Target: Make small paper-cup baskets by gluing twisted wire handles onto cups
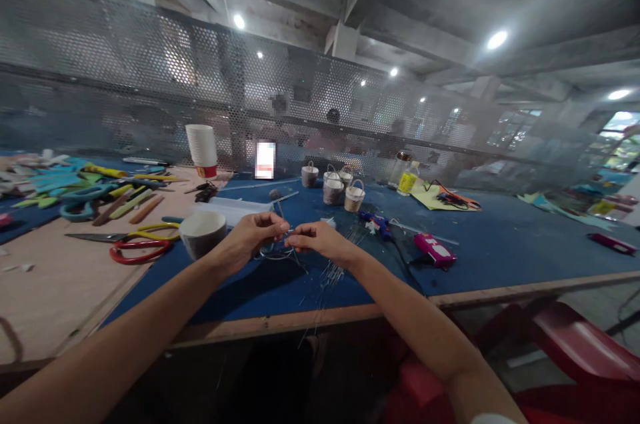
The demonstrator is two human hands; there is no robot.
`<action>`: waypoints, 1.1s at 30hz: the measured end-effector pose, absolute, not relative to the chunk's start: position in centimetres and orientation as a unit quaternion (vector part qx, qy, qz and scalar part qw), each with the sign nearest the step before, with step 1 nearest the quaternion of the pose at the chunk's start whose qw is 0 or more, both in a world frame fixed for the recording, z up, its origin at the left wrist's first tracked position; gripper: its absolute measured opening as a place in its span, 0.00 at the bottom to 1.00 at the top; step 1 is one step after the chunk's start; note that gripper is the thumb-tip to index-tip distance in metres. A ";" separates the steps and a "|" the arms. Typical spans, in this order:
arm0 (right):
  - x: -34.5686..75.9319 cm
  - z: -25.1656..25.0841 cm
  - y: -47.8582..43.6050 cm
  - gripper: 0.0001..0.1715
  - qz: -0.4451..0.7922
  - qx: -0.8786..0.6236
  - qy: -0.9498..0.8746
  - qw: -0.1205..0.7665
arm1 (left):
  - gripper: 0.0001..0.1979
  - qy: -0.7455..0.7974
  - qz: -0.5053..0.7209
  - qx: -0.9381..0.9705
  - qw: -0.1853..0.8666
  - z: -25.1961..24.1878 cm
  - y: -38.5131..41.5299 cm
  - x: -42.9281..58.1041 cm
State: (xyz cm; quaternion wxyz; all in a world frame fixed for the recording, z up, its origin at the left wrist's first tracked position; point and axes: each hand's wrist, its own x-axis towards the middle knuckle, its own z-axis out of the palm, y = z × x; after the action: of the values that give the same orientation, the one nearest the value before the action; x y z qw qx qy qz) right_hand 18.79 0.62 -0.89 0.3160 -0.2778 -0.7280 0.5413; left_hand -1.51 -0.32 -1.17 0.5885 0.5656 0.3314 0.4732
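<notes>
My left hand (253, 234) and my right hand (320, 241) meet above the blue table cover (500, 244), fingertips pinched together on a thin bent wire (280, 252) that loops below them. Loose thin wires (330, 274) lie on the cover just under my right wrist and reach toward the table's front edge. An upturned paper cup (203, 233) stands right beside my left hand.
Red-handled scissors (137, 251) and yellow-handled scissors (150, 232) lie at left. A cup stack (202, 149) stands behind. Several small baskets (336, 189), a blue glue gun (376, 223), a pink tool (434, 249) and a mesh partition (150, 91) are beyond. Red chair (575, 344) at right.
</notes>
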 end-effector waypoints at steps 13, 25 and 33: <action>18.8 -0.8 0.3 0.17 0.522 -0.280 -0.733 0.335 | 0.09 0.340 0.472 0.554 0.595 -1.4 -0.1 -1.6; 18.9 -0.9 0.5 0.16 0.540 -0.263 -0.730 0.327 | 0.10 0.336 0.474 0.563 0.588 -1.6 -0.1 -1.5; 18.8 -1.1 0.6 0.19 0.540 -0.285 -0.729 0.310 | 0.09 0.327 0.464 0.571 0.593 -0.8 -0.7 -1.2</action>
State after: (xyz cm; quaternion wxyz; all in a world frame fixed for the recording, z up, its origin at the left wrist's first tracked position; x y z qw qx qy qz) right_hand 18.79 0.64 -1.14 0.3099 -0.2855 -0.7286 0.5401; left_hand -1.18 -0.69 -0.81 0.5928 0.5710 0.3272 0.4642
